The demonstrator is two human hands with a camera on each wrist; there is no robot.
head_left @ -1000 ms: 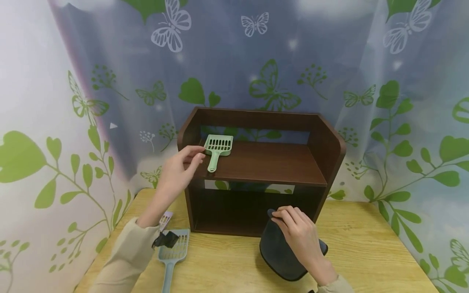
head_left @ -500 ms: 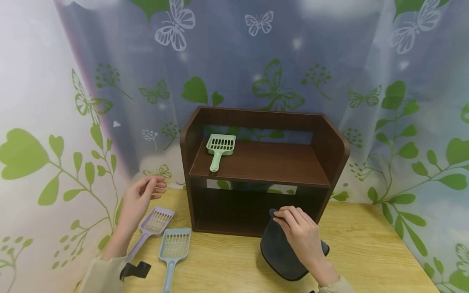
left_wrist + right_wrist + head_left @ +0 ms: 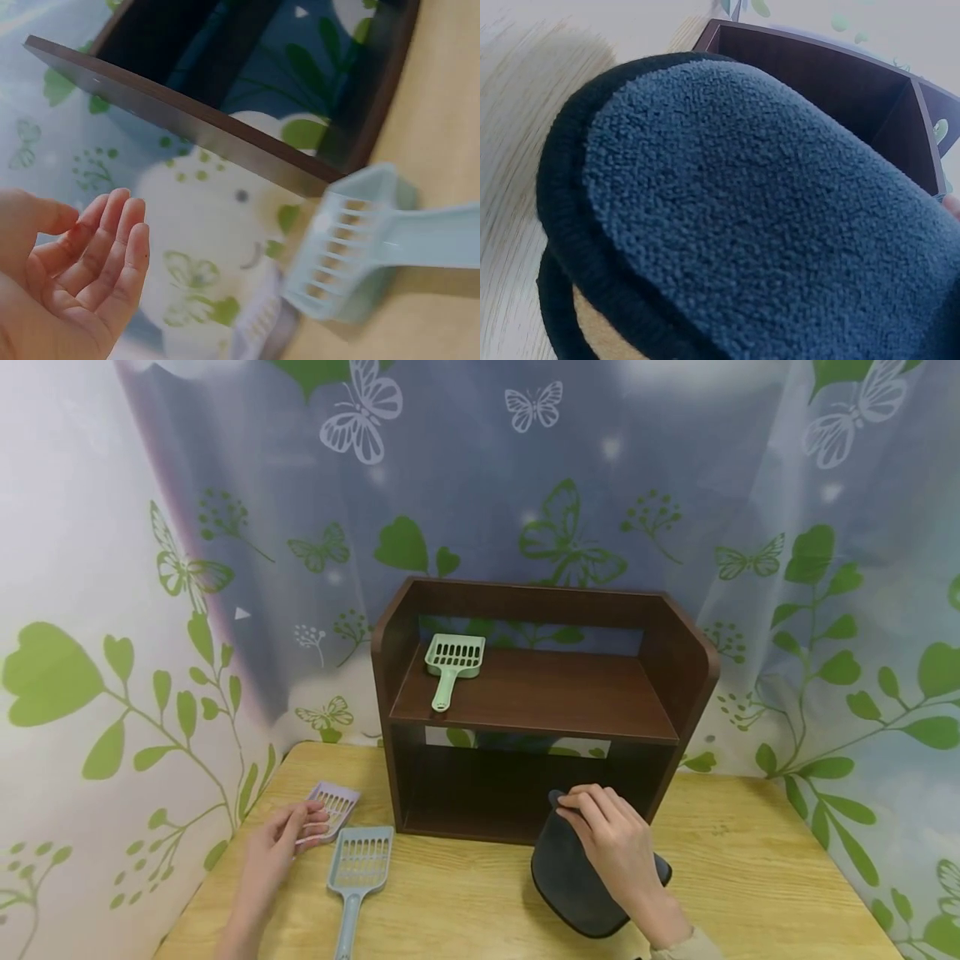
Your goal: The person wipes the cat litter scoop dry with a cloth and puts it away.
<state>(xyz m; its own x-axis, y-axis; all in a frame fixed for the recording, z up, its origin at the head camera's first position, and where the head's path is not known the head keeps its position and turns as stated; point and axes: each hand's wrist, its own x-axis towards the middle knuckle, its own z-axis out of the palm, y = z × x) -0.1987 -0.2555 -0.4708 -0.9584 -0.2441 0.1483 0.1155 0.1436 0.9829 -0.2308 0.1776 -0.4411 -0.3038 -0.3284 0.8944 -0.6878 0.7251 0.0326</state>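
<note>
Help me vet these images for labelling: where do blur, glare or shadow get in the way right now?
Head view: the brown shelf is darkest in its lower compartment; left wrist view: pale glare at the upper left, with the purple scoop and blue scoop looking soft; right wrist view: the table looks washed out, but the dark cloth item's texture is clear.

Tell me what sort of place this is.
Probably a staged indoor tabletop set-up: a blue-and-white backdrop printed with green leaves and butterflies stands close behind a yellowish wood-grain table, which bears a small dark-brown two-tier shelf unit.
</note>
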